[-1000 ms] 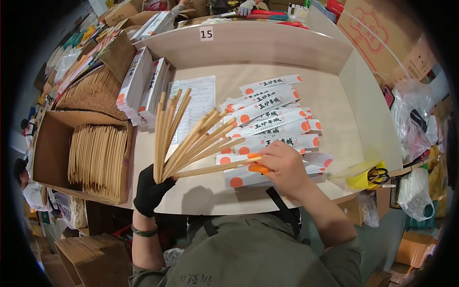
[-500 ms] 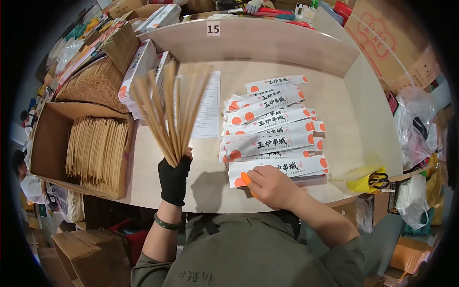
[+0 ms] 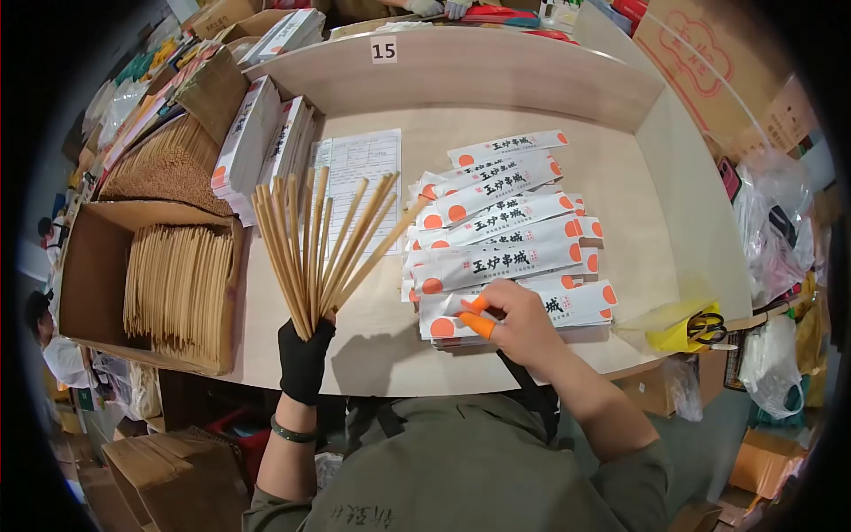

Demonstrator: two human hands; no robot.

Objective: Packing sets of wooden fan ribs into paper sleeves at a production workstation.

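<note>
In the black-gloved left hand point(image 3: 306, 362), the gripping fingers and the lower ends of the fanned pale wooden sticks point(image 3: 296, 293) are partly concealed. The right hand point(image 3: 521, 324) covers the middle of the nearest white paper sleeve with orange-red discs point(image 3: 581, 306); whether its fingertips grip or merely touch it cannot be told. Overlap obscures the count of the sleeves beneath. The white printed sheet point(image 3: 377, 160) is partly masked by the sticks, its lines too small to read. A co-worker's grey glove point(image 3: 456, 8) is cropped by the upper edge.
</note>
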